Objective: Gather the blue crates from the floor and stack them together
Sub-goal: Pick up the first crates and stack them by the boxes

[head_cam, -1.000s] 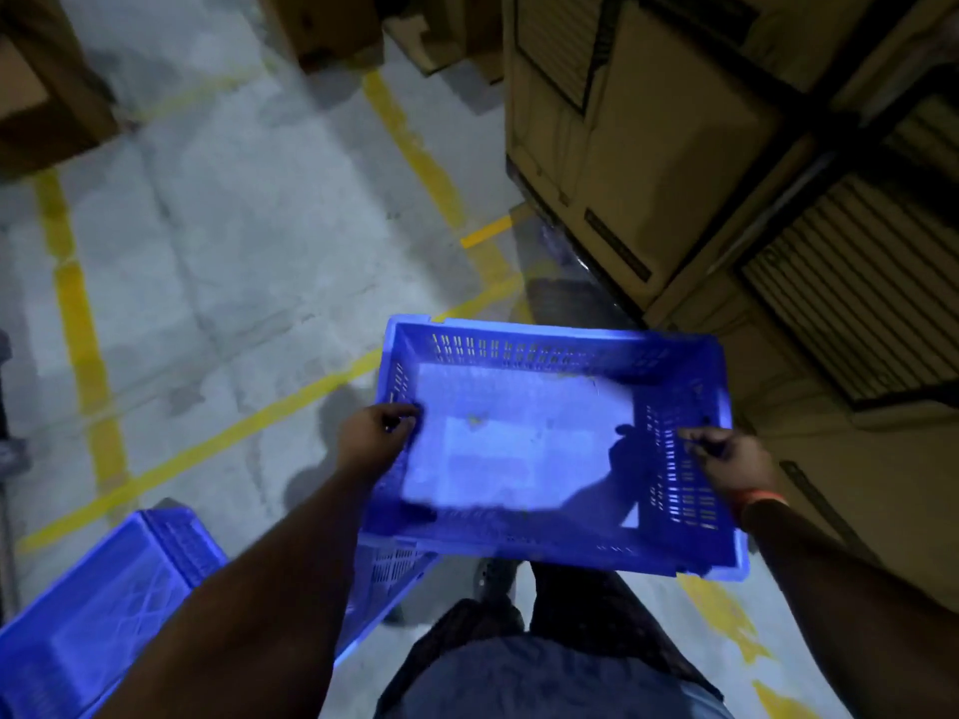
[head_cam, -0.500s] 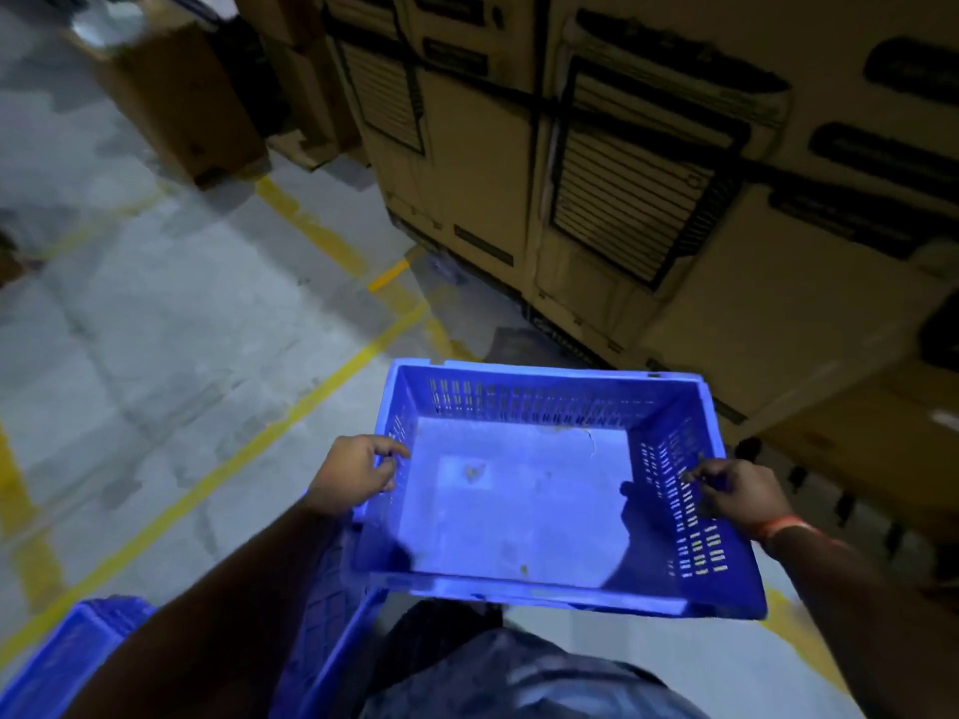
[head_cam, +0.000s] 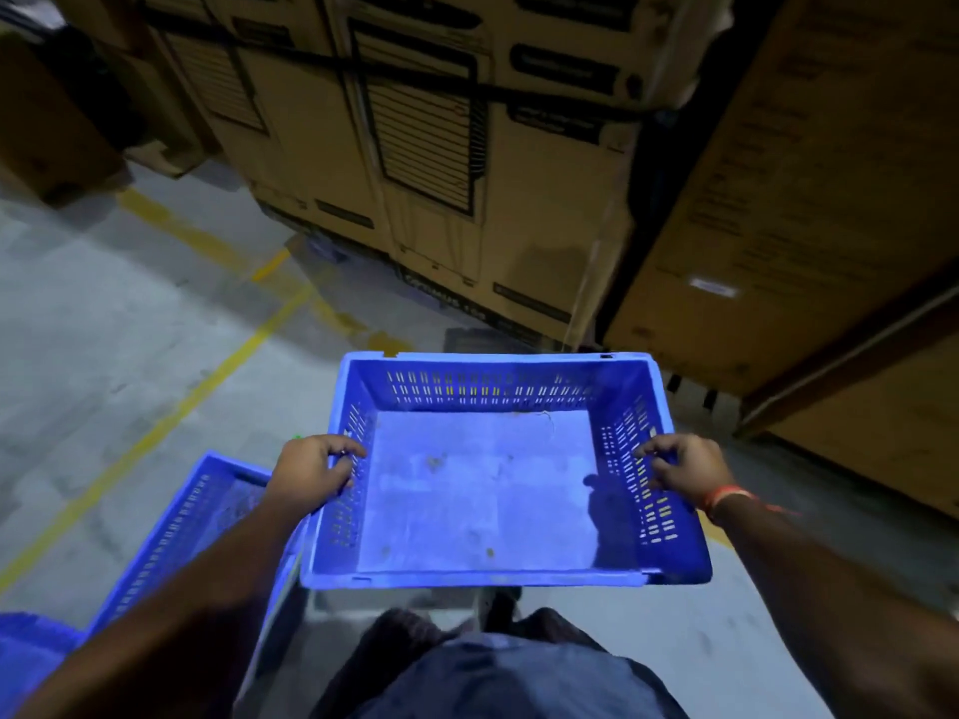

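I carry an empty blue slotted crate [head_cam: 482, 505] level in front of my body, off the floor. My left hand [head_cam: 311, 472] grips its left rim, fingers curled over the edge. On the opposite rim, my right hand [head_cam: 685, 467] grips the same way; an orange band sits on that wrist. A second blue crate [head_cam: 176, 531] stands on the floor at lower left, partly hidden behind my left forearm. Another blue crate edge [head_cam: 26, 651] shows at the bottom left corner.
Tall strapped cardboard boxes [head_cam: 425, 147] rise close ahead, and a large carton [head_cam: 809, 199] stands to the right. More boxes [head_cam: 52, 127] sit at far left. Yellow lines [head_cam: 171, 412] cross the grey concrete floor [head_cam: 104, 329], which is open to the left.
My view has swung right and up toward the stacked boxes. The crate stays in both hands and has levelled out. The floor crate at lower left has come back into sight.
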`<state>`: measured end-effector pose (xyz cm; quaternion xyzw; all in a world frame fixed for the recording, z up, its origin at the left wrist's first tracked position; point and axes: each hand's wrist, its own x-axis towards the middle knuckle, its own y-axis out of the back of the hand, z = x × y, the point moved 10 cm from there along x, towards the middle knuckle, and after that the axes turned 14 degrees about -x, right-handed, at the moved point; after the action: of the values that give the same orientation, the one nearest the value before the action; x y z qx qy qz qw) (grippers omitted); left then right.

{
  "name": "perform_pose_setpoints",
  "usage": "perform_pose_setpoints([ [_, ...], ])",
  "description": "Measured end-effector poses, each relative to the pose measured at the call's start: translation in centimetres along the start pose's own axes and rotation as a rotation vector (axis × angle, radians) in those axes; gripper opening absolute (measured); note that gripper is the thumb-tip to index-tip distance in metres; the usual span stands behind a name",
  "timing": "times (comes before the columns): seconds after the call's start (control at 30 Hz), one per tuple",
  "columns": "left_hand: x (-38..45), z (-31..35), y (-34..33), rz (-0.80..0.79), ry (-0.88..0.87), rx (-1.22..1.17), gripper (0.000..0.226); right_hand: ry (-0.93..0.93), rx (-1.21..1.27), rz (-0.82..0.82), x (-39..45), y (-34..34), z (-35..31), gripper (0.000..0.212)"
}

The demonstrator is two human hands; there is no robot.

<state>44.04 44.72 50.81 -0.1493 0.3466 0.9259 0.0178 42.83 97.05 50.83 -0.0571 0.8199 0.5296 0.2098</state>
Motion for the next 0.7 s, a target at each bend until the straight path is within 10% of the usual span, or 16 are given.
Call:
perform_pose_setpoints([
  [0.7, -14.3, 5.4, -20.5, -0.102, -0.101, -0.015, 0.034, -0.354, 0.082, 0.212, -27.2, -5.1, 26.2, 0.032],
])
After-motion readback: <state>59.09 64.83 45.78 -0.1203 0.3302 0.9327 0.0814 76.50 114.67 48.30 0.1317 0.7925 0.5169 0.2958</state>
